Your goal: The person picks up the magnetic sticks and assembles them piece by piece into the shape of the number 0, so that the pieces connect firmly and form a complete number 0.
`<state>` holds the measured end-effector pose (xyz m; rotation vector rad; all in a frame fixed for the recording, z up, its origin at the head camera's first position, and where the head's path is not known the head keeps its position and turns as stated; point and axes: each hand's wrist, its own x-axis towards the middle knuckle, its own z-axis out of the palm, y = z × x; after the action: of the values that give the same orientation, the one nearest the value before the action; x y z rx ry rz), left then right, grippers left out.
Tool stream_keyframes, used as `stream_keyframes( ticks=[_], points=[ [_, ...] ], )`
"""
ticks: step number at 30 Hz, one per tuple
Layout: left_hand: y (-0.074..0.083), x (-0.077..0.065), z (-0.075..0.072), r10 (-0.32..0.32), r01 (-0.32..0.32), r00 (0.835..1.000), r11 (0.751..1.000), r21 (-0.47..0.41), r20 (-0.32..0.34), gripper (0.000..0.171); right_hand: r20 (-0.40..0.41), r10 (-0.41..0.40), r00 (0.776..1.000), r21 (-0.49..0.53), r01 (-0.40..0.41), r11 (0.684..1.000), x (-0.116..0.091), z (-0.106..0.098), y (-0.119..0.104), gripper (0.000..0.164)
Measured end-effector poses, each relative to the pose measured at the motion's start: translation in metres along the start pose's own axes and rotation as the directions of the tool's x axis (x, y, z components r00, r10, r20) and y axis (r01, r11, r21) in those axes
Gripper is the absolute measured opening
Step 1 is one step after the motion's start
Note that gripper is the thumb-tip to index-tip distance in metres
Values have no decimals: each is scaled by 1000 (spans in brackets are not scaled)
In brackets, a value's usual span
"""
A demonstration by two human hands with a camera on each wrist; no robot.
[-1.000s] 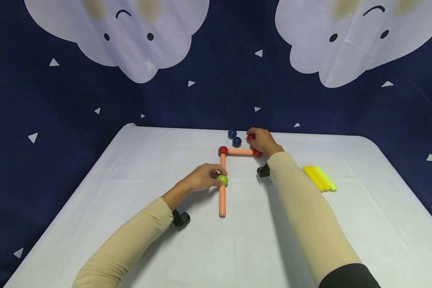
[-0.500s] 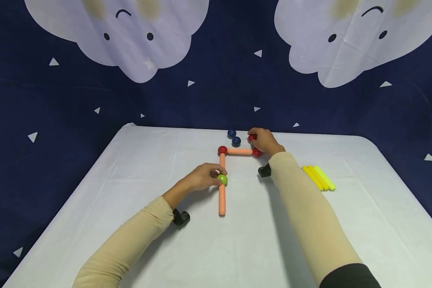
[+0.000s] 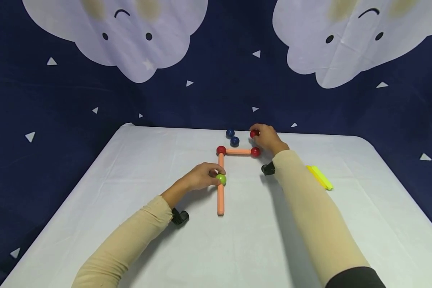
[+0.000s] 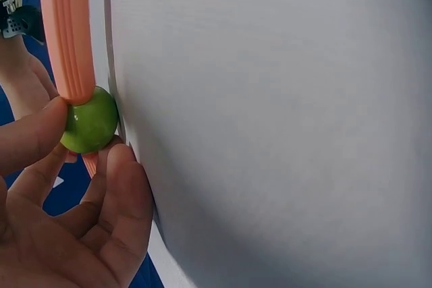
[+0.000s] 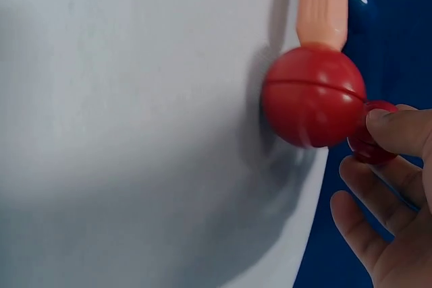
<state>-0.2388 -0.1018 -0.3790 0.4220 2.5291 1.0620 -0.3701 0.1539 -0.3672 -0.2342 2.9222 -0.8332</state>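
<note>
My left hand point(image 3: 203, 176) pinches a green ball point(image 4: 92, 123) between thumb and fingers. Orange sticks run from this ball, one toward me point(image 3: 221, 201) and one away to a red corner ball point(image 3: 221, 150). From that corner another orange stick point(image 3: 238, 151) goes right and ends in a second red ball point(image 5: 314, 98). Just beyond this end ball, my right hand point(image 3: 269, 138) holds a loose red ball point(image 3: 253, 134) between thumb and fingers. In the right wrist view the held ball point(image 5: 370, 148) is partly covered by the end ball and the thumb.
Two dark blue balls point(image 3: 230, 133) lie near the table's far edge, left of my right hand. Yellow sticks point(image 3: 320, 177) lie side by side at the right, partly behind my right sleeve. A white cloth point(image 3: 158, 160) covers the table; a dark blue curtain point(image 3: 230, 100) hangs behind.
My right hand has moved slightly right and up in the head view with the red ball, uncovering the end ball. Its sleeve now hides more of the yellow sticks. The left hand keeps its hold.
</note>
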Motion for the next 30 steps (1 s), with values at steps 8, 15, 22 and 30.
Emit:
stream_keyframes(
  ticks=[8,15,22,30],
  points=[
    [0,3,-2,-4,4,1000,1000,12,13,28,-19,-92,996,-77,90,993,-7,-16,-6,39],
    [0,5,-4,-5,5,1000,1000,-1,26,30,-17,-255,967,-185,248,951,-23,-29,-20,37],
    [-1,6,-5,9,-9,999,1000,9,35,32,5,-348,938,-232,339,912,-41,-36,-26,37],
    [-3,6,-5,-6,7,998,1000,-16,56,32,43,-445,895,-180,445,877,-67,-35,-27,34]
  ],
)
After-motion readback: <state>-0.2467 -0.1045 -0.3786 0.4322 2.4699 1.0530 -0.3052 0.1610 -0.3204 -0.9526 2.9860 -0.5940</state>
